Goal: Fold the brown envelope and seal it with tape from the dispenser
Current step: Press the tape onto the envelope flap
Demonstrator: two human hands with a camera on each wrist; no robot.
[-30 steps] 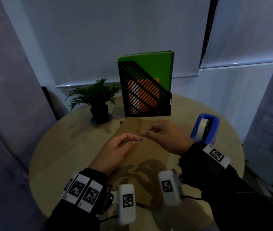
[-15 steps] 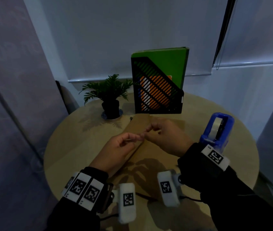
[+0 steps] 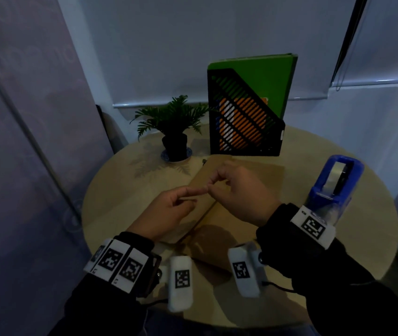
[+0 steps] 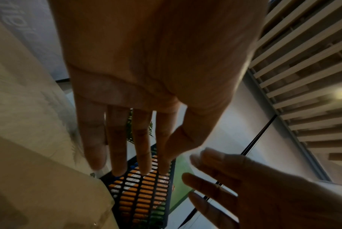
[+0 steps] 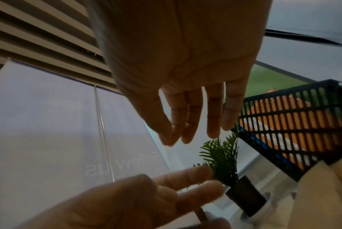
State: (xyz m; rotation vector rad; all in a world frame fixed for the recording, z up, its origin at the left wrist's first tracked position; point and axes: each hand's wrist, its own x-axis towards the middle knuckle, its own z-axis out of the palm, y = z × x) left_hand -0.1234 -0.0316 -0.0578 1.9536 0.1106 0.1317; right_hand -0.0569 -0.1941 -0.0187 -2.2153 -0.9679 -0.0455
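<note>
The brown envelope [image 3: 272, 181] lies flat on the round table, partly folded, with a crease running under my hands. Both hands hover just above it with their fingertips meeting. My left hand [image 3: 200, 195] pinches thumb against forefinger [image 4: 170, 159]. My right hand [image 3: 211, 186] pinches thumb to forefinger too [image 5: 167, 141]. A faint, clear bit of tape [image 4: 193, 152] shows between the two pinches; in the head view it is too thin to make out. The blue tape dispenser [image 3: 334, 185] stands at the right, beside my right wrist.
A black mesh file holder [image 3: 244, 127] with a green folder stands behind the envelope. A small potted plant [image 3: 175, 132] sits at the back left. The table's rim [image 3: 91, 190] curves close on the left; grey walls surround the table.
My head view has swung, so everything sits further right in the picture. Both hands stay together over the envelope, fingertips still touching, with only small finger movements.
</note>
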